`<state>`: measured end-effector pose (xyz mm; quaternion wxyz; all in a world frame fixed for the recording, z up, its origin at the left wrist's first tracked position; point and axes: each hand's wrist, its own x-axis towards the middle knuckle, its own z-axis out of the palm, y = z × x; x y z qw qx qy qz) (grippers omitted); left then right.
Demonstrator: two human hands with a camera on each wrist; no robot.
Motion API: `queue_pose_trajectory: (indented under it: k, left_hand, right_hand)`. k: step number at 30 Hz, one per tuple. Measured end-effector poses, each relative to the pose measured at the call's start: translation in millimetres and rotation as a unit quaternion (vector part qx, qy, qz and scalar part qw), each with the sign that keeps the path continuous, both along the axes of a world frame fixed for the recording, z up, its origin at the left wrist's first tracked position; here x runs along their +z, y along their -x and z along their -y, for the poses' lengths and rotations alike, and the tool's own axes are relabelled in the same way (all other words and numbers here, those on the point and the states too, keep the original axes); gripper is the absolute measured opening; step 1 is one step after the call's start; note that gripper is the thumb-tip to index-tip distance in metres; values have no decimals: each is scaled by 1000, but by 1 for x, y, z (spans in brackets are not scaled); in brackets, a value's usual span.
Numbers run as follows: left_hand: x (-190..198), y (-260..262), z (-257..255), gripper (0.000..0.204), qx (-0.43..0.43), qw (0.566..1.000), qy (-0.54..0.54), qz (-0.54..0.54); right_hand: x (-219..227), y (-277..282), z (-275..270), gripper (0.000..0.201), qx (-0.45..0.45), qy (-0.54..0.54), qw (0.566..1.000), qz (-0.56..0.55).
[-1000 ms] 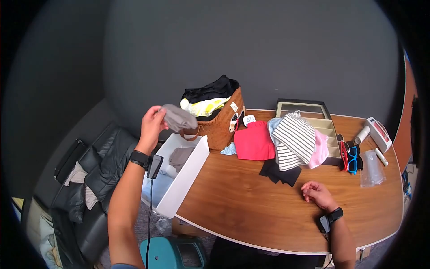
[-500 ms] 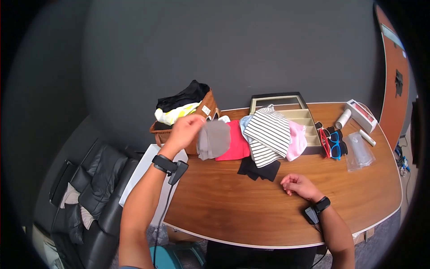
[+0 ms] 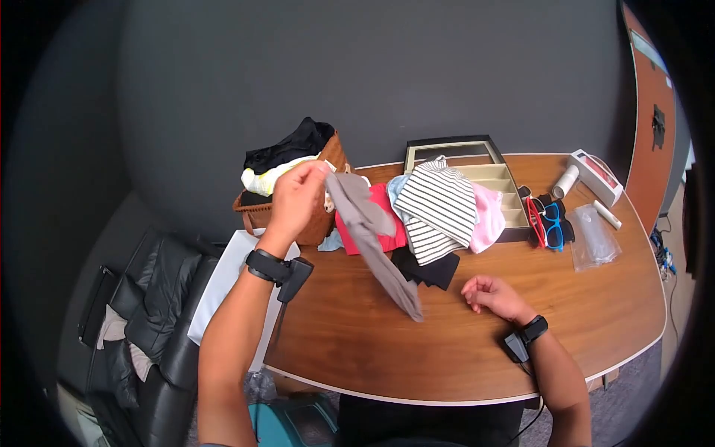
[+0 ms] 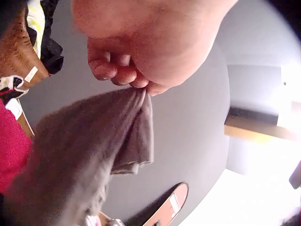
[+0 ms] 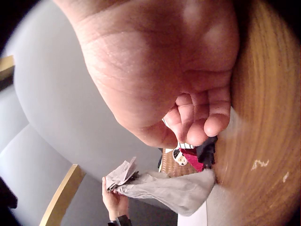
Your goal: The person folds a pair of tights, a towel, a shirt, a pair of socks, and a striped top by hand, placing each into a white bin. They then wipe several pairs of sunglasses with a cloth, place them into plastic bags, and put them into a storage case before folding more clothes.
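A grey cloth [image 3: 365,223] hangs from my left hand [image 3: 296,197], which pinches one end of it; the cloth slants down to the right over the table. In the left wrist view the left hand [image 4: 150,47] grips the gathered corner of the grey cloth [image 4: 89,146] between thumb and fingers. My right hand [image 3: 495,296] rests on the table [image 3: 387,350], fingers loosely curled, holding nothing. Behind the cloth lie a red cloth [image 3: 387,242] and a black cloth [image 3: 436,270], beside a striped garment [image 3: 436,205].
A brown basket [image 3: 320,223] of clothes stands at the back left, a white bin [image 3: 223,279] at the table's left edge. Farther right are a pink cloth [image 3: 485,216], a compartment box [image 3: 514,205], sunglasses [image 3: 553,225], a plastic bag [image 3: 594,238] and a white box [image 3: 598,179].
My left hand has carried the grey cloth from over the white bin rightward to the table, and the cloth has fallen open lengthwise. The view has turned right; the right hand stays on the table.
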<state>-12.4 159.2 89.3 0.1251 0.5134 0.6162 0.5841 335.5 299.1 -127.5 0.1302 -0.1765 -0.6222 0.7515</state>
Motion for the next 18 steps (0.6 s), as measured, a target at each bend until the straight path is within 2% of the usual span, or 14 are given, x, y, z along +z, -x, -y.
queue_pose_trajectory:
  k: [1,3,4,5,7,9,11,12,13,15,16,17,18]
  left_hand:
    - [0,2,-4,23,-3,1000,1,0]
    - [-5,3,-6,24,-19,992,56,-109]
    - [-3,-2,-2,22,12,998,5,-69]
    - [0,-1,-3,22,11,997,4,-70]
    - [-2,2,-5,22,-6,995,65,-79]
    - [-8,3,-6,23,2,996,46,-81]
    - [-12,8,-16,25,12,989,-94,-115]
    - [-6,0,-8,26,26,995,45,-85]
    - [-9,0,-8,26,30,995,44,-81]
    - [-8,3,-16,25,61,987,-119,-83]
    - [-7,6,-16,24,41,985,-62,-158]
    - [-11,5,-15,24,43,985,-61,-154]
    - [-9,0,-13,24,62,989,-87,-100]
  right_hand:
    - [-1,-1,1,11,-5,0,1000,3]
    - [-1,-2,3,11,-6,2,1000,2]
    - [1,0,1,11,-5,-1,1000,-4]
    - [2,2,-1,11,-6,-2,1000,-5]
    - [-4,0,0,11,-3,-2,1000,-3]
    - [3,0,2,11,1,-6,1000,-1]
    - [3,-1,3,11,-9,-7,1000,-4]
    - [1,-1,3,11,-6,-1,1000,-3]
    - [2,0,1,11,1,1,1000,-1]
    - [0,1,-1,11,-3,-2,1000,-3]
    - [-2,0,0,11,-7,-2,1000,-1]
    - [-1,-1,2,11,-4,-1,1000,3]
    - [3,-1,2,11,-3,-9,1000,3]
